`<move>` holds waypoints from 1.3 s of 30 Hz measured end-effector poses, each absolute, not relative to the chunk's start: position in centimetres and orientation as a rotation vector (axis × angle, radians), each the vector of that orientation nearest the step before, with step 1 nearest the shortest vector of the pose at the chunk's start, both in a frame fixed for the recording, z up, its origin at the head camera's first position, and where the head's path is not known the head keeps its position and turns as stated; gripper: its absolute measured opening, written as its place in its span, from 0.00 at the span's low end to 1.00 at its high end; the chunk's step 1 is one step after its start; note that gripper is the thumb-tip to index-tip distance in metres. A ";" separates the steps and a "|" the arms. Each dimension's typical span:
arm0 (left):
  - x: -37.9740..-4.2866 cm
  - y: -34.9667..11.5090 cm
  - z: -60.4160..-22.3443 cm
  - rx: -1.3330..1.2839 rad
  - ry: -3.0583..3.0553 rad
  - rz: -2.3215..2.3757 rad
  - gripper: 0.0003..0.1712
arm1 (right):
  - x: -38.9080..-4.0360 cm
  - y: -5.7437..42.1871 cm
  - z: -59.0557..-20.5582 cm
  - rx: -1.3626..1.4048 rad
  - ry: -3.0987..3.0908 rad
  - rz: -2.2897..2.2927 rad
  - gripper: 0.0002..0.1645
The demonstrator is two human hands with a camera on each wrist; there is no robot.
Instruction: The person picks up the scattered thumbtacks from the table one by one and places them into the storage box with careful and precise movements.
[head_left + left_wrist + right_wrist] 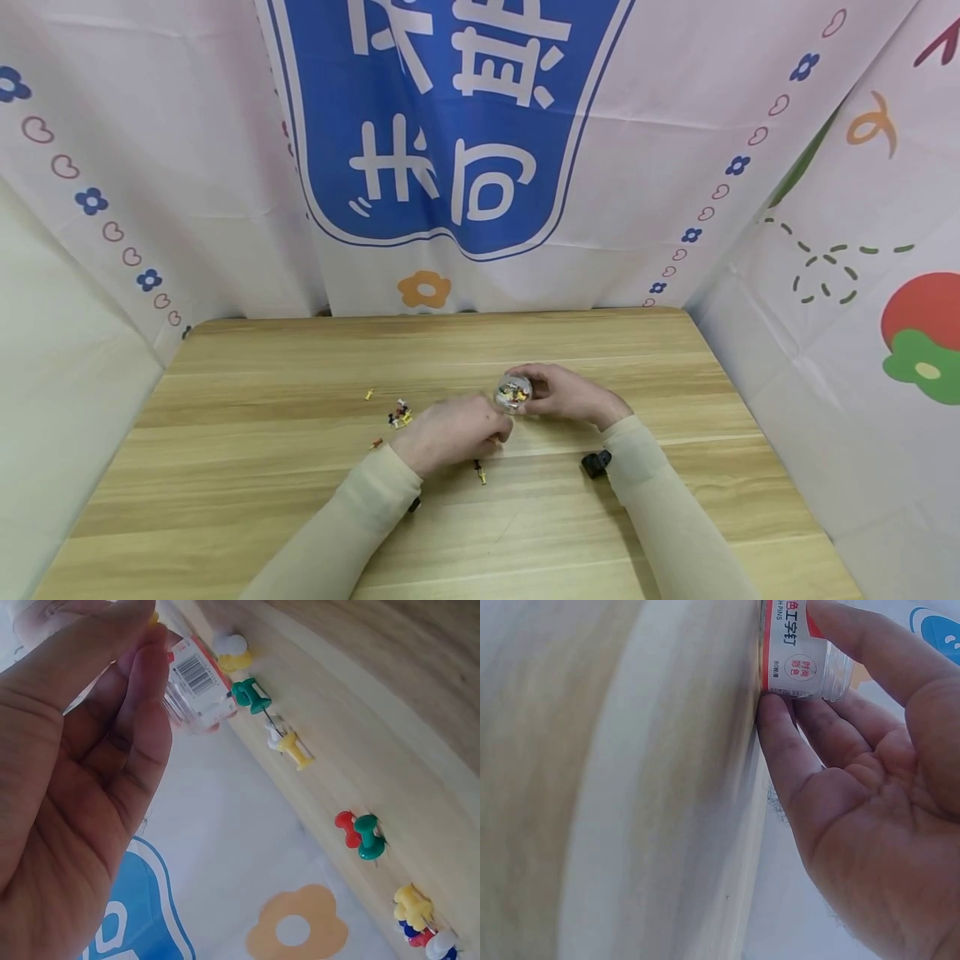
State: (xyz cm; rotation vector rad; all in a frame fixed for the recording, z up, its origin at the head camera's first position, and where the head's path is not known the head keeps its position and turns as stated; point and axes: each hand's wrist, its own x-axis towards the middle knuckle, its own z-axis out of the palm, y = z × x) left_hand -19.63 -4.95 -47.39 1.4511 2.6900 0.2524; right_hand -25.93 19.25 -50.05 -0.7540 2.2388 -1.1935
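Observation:
My right hand [566, 395] holds a small clear plastic jar [513, 393] on the wooden table, thumb and fingers around its side. Inside the jar are several push pins of mixed colours. A white and red label [791, 656] wraps the jar, with a barcode showing in the left wrist view. Close beside the jar, my left hand [459, 432] pinches a yellow push pin [155, 616] between thumb and fingertips, mostly hidden by them. Near that hand lie a green push pin [251, 696] and a yellow one [295, 751] on the table.
A pile of mixed push pins [401, 414] lies left of my left hand, with a single yellow pin [369, 394] behind it and a red pin [377, 443] in front. Printed cloth [600, 183] hangs along the table's back edge.

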 end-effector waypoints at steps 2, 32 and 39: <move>-19.8 -5.1 -47.4 1.443 2.700 0.290 0.04 | -26.0 19.2 -50.1 -0.755 2.230 -1.198 0.41; -21.6 -4.8 -47.2 1.185 3.014 0.562 0.14 | -26.1 19.4 -50.4 -0.761 2.279 -1.151 0.38; -22.3 -3.8 -47.3 1.125 3.060 0.592 0.11 | -26.2 19.3 -50.4 -0.747 2.242 -1.194 0.39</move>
